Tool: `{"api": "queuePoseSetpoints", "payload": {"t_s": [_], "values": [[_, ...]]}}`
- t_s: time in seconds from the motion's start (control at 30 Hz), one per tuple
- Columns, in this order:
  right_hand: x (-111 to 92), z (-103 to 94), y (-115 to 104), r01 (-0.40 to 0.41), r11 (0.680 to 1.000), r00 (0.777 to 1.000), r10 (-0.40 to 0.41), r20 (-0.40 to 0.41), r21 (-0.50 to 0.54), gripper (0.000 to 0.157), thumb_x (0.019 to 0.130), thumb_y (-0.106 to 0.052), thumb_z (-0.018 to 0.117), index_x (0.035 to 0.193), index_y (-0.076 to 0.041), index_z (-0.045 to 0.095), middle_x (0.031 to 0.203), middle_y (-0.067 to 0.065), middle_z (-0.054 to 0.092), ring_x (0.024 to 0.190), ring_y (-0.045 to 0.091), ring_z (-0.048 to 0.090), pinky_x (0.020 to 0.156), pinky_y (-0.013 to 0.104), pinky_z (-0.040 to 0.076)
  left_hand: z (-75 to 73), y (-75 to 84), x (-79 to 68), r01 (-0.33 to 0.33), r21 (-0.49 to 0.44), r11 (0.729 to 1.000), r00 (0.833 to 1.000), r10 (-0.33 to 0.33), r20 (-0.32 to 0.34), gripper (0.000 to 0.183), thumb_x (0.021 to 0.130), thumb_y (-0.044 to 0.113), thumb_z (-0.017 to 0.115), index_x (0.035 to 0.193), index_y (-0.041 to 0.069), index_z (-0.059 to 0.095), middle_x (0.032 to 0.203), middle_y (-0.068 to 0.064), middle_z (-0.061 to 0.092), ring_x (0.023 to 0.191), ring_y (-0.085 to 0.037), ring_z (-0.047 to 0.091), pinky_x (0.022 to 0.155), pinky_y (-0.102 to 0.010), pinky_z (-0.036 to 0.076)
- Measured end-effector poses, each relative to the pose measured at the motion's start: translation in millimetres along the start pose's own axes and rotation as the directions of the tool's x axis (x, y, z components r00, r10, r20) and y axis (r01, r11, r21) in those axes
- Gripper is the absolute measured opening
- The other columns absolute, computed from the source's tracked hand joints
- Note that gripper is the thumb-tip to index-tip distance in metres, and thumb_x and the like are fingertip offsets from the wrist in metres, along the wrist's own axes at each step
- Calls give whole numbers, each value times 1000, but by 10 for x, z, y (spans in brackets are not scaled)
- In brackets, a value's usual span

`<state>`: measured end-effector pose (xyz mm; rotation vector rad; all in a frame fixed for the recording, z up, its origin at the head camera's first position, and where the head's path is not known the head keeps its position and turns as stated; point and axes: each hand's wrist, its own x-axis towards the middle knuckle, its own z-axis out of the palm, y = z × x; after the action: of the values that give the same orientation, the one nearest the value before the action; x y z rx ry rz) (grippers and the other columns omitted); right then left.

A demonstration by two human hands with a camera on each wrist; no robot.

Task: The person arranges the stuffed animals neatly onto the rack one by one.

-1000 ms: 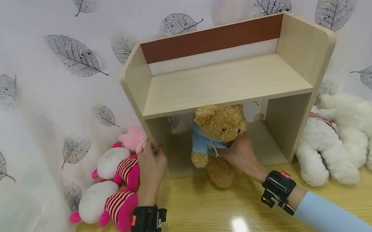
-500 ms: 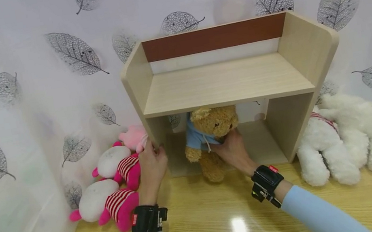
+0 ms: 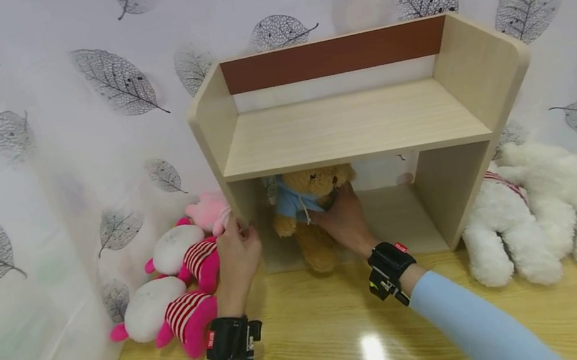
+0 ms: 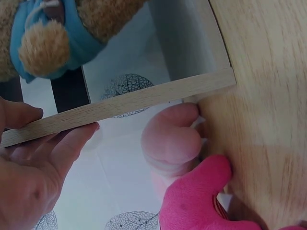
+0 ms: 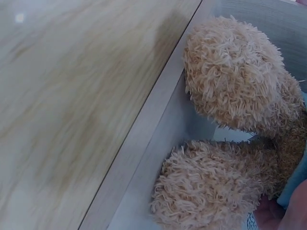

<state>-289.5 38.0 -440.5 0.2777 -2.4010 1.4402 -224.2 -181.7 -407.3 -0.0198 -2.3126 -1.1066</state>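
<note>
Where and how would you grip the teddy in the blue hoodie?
I'd grip the teddy round its torso, from the open front and the person's right, where the right hand holds it. The middle board overhangs its head, the left panel stands close on the other side, and its legs probably flop too easily.
</note>
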Motion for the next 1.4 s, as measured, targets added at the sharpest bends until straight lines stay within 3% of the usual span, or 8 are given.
{"api": "queuePoseSetpoints", "payload": {"t_s": [0.2, 0.37, 0.5, 0.73, 0.93, 1.07, 1.23, 1.4], "values": [[93, 82, -39, -52, 999, 998, 52, 23, -9, 108, 85, -46, 79, 159, 2, 17, 156, 29, 36, 141, 46, 44, 108, 54, 48, 30, 19, 9, -7, -1, 1000, 1000, 7, -9, 15, 93, 7, 63, 107, 2, 62, 86, -26, 74, 75, -39, 72, 65, -56, 56], [123, 124, -71, -94, 995, 995, 94, 43, 12, 111, 85, -44, 80, 161, 0, 13, 161, 27, 31, 143, 45, 43, 108, 55, 47, 43, 23, -18, -6, 7, 1000, 1000, 6, -8, 15, 94, 9, 63, 108, 1, 61, 83, -25, 73, 72, -38, 70, 64, -56, 55], [136, 182, -92, -140, 990, 988, 139, 62, 2, 108, 84, -48, 81, 162, -7, 18, 163, 24, 29, 142, 45, 44, 107, 54, 48, 34, 21, -48, 7, 2, 1000, 1000, -7, 11, 20, 95, 9, 63, 113, 2, 62, 88, -24, 74, 74, -36, 69, 67, -55, 55], [178, 292, -122, -137, 990, 988, 138, 63, -12, 98, 83, -49, 81, 159, -17, 28, 159, 21, 33, 135, 42, 52, 100, 53, 53, 31, 24, -43, 19, 1, 1000, 1000, -19, 15, 22, 95, 12, 62, 115, 3, 63, 91, -24, 75, 76, -37, 70, 68, -56, 55], [185, 371, -158, -198, 980, 978, 196, 75, 18, 111, 83, -47, 81, 164, -17, 11, 167, 21, 23, 142, 45, 45, 104, 54, 50, 25, 11, -38, 10, 16, 1000, 1000, -10, 0, 21, 95, 12, 62, 114, 2, 63, 90, -25, 75, 77, -39, 72, 67, -56, 55], [195, 391, -174, -179, 984, 978, 180, 101, -22, 112, 86, -49, 78, 164, -13, 6, 167, 19, 22, 135, 41, 52, 96, 47, 55, 17, 6, -27, -1, 10, 1000, 1000, 1, -6, 22, 95, 11, 62, 115, 2, 63, 90, -24, 75, 75, -36, 71, 66, -55, 55], [199, 397, -165, -128, 987, 981, 140, 135, -94, 101, 88, -50, 74, 161, -9, 17, 162, 21, 24, 115, 36, 63, 77, 38, 59, 14, 4, -23, 5, 6, 1000, 1000, -5, -10, 23, 94, 12, 63, 115, 3, 63, 88, -24, 75, 73, -35, 69, 65, -55, 54], [152, 289, -168, -32, 980, 969, 80, 235, -199, 92, 90, -55, 70, 156, -9, 25, 158, 25, 28, 115, 39, 62, 84, 49, 57, 3, -6, -15, 4, -1, 1000, 1000, -4, -5, 24, 95, 12, 63, 116, 3, 63, 88, -24, 75, 73, -36, 71, 65, -54, 55]]}}
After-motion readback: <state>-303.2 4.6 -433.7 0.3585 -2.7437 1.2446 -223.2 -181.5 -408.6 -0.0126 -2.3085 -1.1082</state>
